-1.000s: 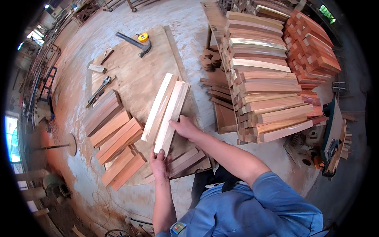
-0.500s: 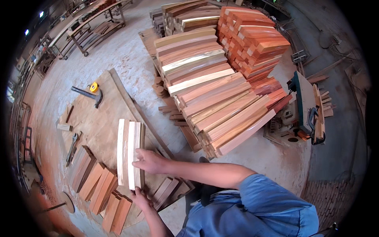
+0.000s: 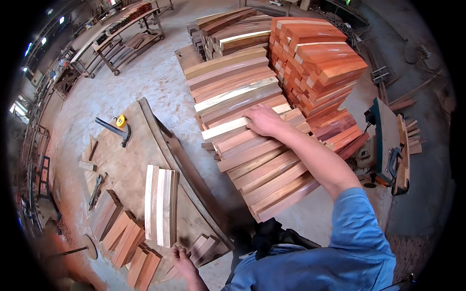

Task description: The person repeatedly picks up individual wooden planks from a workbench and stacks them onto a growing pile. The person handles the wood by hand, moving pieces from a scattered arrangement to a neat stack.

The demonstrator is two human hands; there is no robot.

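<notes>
The right hand [image 3: 263, 121], its grip unclear, has left the cream-and-brown rectangular wooden strips [image 3: 160, 206] on the brown wooden tabletop [image 3: 128, 157] for a cream board [image 3: 224, 130] atop the mixed-brown timber stack [image 3: 262, 167], shifting work there, while the left hand [image 3: 183, 262], loosely curled, seemingly empty, stays near the strips.

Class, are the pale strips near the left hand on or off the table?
On: the pale strips lie on the table, bare surface showing beyond their far ends.

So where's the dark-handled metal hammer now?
In the head view, the hammer lies left of centre, toward the far end of the brown wooden tabletop, beside the small rounded yellow object.
</notes>
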